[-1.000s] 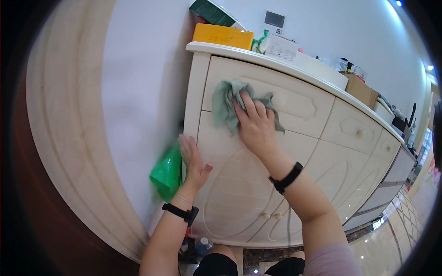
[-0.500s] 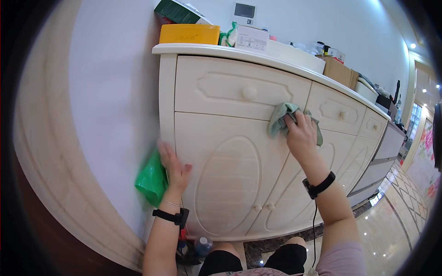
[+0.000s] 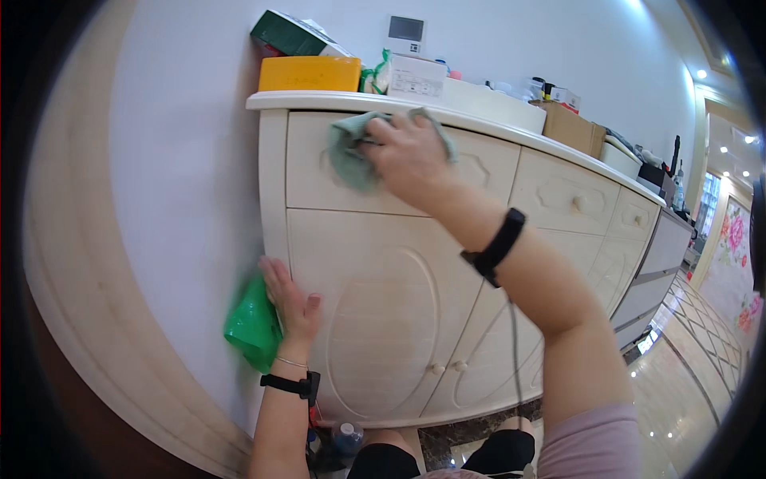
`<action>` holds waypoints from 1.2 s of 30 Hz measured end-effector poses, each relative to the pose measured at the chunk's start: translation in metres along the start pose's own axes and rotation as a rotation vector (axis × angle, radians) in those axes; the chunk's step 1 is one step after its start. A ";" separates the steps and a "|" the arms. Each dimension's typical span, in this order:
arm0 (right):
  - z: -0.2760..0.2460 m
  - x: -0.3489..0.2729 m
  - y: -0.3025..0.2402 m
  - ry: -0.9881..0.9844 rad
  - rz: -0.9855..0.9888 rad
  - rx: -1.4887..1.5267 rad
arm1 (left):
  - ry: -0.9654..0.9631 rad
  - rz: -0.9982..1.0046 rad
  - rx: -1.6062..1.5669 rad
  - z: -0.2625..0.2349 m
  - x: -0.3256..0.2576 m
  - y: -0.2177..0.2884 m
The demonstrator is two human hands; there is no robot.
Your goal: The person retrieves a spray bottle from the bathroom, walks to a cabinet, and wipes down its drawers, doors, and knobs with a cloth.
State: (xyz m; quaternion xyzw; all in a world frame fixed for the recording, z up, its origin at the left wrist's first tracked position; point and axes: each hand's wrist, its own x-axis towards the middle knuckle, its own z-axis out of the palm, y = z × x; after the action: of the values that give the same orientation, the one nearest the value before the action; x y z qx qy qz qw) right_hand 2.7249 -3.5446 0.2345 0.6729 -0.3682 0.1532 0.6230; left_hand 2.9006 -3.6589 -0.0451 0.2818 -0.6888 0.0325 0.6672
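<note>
My right hand (image 3: 415,164) is closed on a pale green cloth (image 3: 349,156). The cloth lies bunched against the front of the wide top-left drawer (image 3: 491,172) and covers its round knob. Below and to the left, my left hand (image 3: 291,303) rests with outstretched fingers on the left edge of the cream cabinet (image 3: 274,184). Just behind that hand, between the cabinet and the wall, is a shiny green plastic piece, perhaps a bag (image 3: 252,327); whether my hand touches it I cannot tell.
On the cabinet top stand a yellow box (image 3: 309,74), a dark green box (image 3: 289,36), a white box (image 3: 416,77) and a cardboard box (image 3: 570,128). A capped bottle (image 3: 346,437) stands on the floor by my left knee. A cable hangs from my right wristband (image 3: 501,246).
My right hand has carried the cloth left and up, from the seam between two drawers onto the top-left drawer. My left hand stays at the cabinet's edge. The view has shifted slightly.
</note>
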 end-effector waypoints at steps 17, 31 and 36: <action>-0.015 -0.060 0.043 -0.047 0.059 0.100 | -0.040 0.017 -0.022 -0.004 0.001 0.002; -0.026 -0.128 0.064 0.036 0.290 -0.002 | -0.005 0.043 0.009 0.003 0.000 0.007; -0.011 -0.169 0.006 -0.009 0.481 -0.117 | 0.013 0.029 0.029 0.008 0.003 0.008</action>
State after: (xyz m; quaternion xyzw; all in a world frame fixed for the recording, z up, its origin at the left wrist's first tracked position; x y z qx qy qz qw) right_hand 2.6086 -3.4826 0.1288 0.5293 -0.5287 0.2727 0.6049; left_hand 2.8897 -3.6562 -0.0404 0.2811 -0.6880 0.0540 0.6669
